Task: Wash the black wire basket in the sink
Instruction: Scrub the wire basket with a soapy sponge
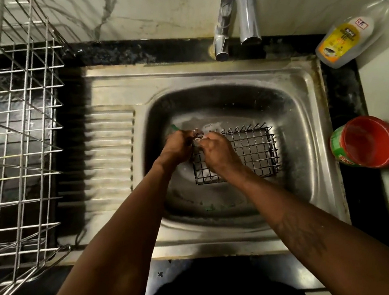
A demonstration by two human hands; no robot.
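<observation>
The black wire basket (252, 151) lies in the steel sink (307, 114), with soap foam on its wires. My right hand (216, 153) rests on the basket's left end, fingers closed around its rim. My left hand (176, 147) is just left of it, closed on a green scrubber (174, 127) whose tip sticks out behind the knuckles. The two hands touch at the basket's far-left corner, where foam hides the fingertips.
Two chrome taps (234, 20) hang over the sink's back edge. A steel dish rack (14, 145) fills the left counter beside the ribbed drainboard (114, 157). A clear bottle with a yellow label (347, 40) and a red tub (366, 142) stand on the right.
</observation>
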